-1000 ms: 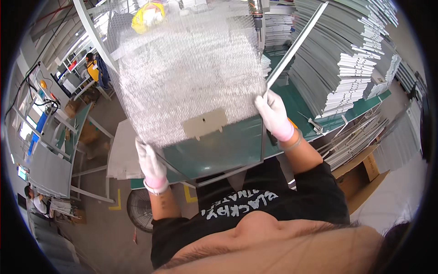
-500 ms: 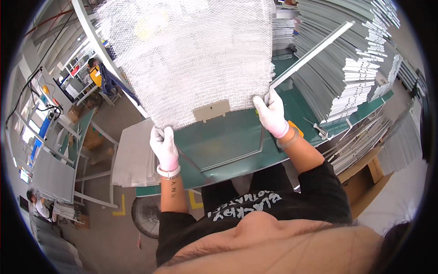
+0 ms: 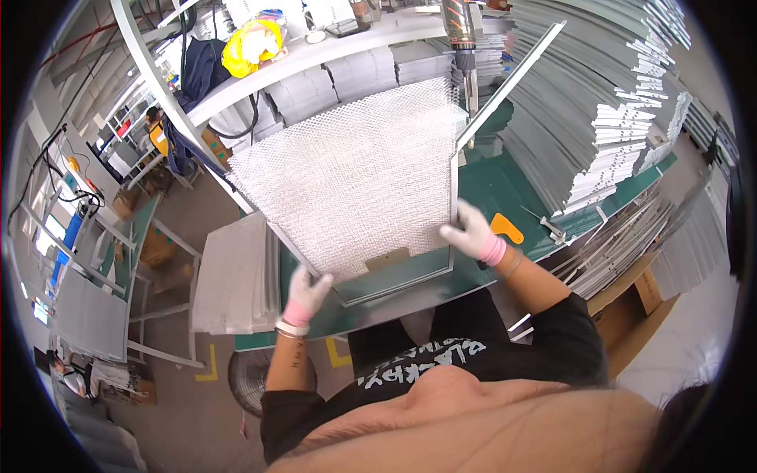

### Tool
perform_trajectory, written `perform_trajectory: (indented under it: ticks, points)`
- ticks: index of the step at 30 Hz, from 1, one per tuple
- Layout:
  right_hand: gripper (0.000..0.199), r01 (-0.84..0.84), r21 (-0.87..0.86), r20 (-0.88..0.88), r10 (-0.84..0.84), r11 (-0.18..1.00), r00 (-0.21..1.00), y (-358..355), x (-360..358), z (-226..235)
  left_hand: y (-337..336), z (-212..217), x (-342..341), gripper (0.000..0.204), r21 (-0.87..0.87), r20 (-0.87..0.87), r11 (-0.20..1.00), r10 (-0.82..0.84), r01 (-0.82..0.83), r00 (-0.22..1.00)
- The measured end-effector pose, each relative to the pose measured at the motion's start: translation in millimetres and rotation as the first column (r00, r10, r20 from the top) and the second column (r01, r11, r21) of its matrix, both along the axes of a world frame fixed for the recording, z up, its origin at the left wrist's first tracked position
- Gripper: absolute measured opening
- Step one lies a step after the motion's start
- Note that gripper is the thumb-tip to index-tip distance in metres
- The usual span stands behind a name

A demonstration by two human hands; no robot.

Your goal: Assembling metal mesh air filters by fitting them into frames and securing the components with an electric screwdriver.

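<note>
Mesh filter sheet [image 3: 351,185], clamped at its lower corners by left hand [image 3: 306,290] and right hand [image 3: 471,233], rests tilted over the metal frame [image 3: 394,285] on the green worktop [image 3: 505,189], apparently not yet seated flat inside.

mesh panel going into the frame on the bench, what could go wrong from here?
1. The mesh panel is gripped only at its near corners by the left hand and right hand; the far end could sag or snag.
2. The loose metal strip leans along its right edge and might get knocked over.
3. The metal frame lies near the green bench edge and may shift if pushed.
</note>
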State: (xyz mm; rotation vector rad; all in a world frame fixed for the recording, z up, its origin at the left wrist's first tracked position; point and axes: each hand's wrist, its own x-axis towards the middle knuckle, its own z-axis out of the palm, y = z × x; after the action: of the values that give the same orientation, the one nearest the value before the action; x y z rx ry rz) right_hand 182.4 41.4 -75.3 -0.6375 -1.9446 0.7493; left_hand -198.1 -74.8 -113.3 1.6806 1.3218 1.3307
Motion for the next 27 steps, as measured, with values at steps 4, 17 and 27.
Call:
perform_trajectory:
  ticks: [4,17,27]
  points:
    - [0.037,-0.213,-0.135,-0.508,0.117,0.968,0.854,-1.0,-23.7,75.2,10.7,72.6,6.4,0.036,0.216,0.218,0.963,0.116,-0.164,0.969]
    - [0.026,0.006,-0.145,-0.464,-0.073,0.989,0.883,-6.9,-28.8,27.6,0.2,39.2,45.3,0.036,0.343,0.380,0.878,0.195,-0.333,0.904]
    - [0.032,-0.161,-0.267,-0.331,0.067,0.950,0.941,-0.1,-2.6,14.6,-9.5,41.3,6.9,0.055,0.129,-0.006,0.990,0.062,-0.061,0.998]
